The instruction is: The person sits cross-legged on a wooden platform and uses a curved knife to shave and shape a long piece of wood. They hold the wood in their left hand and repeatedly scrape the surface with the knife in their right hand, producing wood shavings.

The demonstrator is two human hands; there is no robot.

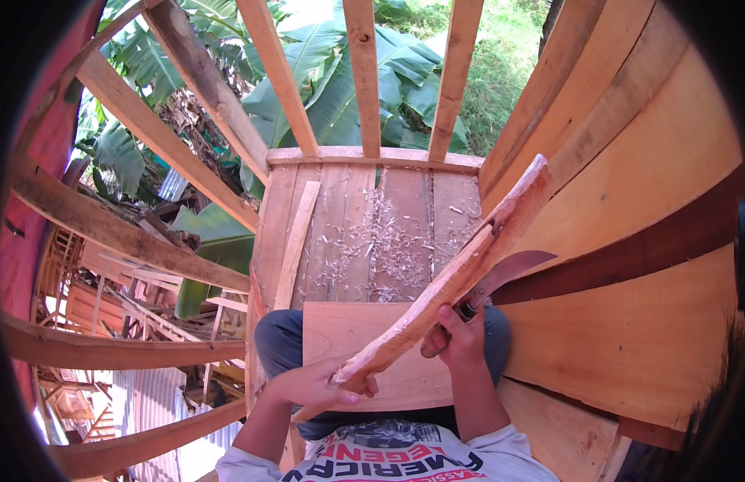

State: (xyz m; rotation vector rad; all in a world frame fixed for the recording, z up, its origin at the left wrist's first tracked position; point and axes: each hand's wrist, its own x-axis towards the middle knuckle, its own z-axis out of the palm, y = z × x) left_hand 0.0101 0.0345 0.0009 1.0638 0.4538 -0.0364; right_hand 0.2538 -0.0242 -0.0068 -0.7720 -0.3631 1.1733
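A long, rough piece of wood (pixel 449 297) slants across me, from low left up to the far right, its edge pale and freshly cut. My left hand (pixel 318 386) is wrapped round its lower end. Beside its middle, my right hand (pixel 459 337) is closed on the dark handle of a knife with a broad, curved blade (pixel 513 269). The blade points up and to the right, behind the wood's right edge. Across my lap lies a flat wooden board (pixel 340 331), partly covered by the long piece.
Wood shavings (pixel 380 233) are scattered over the plank floor (pixel 280 181) ahead. A narrow wooden strip (pixel 299 241) lies there on the left. Wooden posts (pixel 362 76) and slats (pixel 132 349) rise in front and on the left; plank walls (pixel 629 321) close the right side. Banana leaves (pixel 332 96) show outside.
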